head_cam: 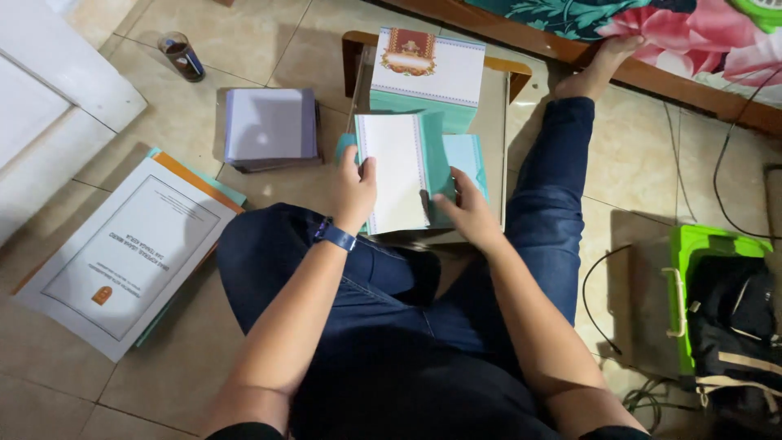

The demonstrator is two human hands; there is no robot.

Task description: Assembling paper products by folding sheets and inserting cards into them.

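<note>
Beige floor tiles (244,41) spread under me where I sat with legs out in dark blue jeans (383,326), a low wooden tray-like stand (505,122) set between my knees. My left hand (354,191) was pinching the left edge of a white card with a dotted teal border (397,171), thumb on its face, while my right hand (468,213) pressed its fingers onto the teal folded cover (452,163) just beside and partly under that card, so both hands were closed on the paper, not free. I judged the step in hand to be seating the white card inside the teal cover; the next move seemed to call for squaring the edges before closing the fold. Beyond the hands stood a finished teal card with a red and gold ornamented panel (423,69), propped on the stand. To my left lay a stack of pale lilac sheets (271,126), a pile of large white printed sheets with an orange edge (130,253), and a dark glass (181,55). A green plastic stool with a black bag (717,301) sat at my right.
</note>
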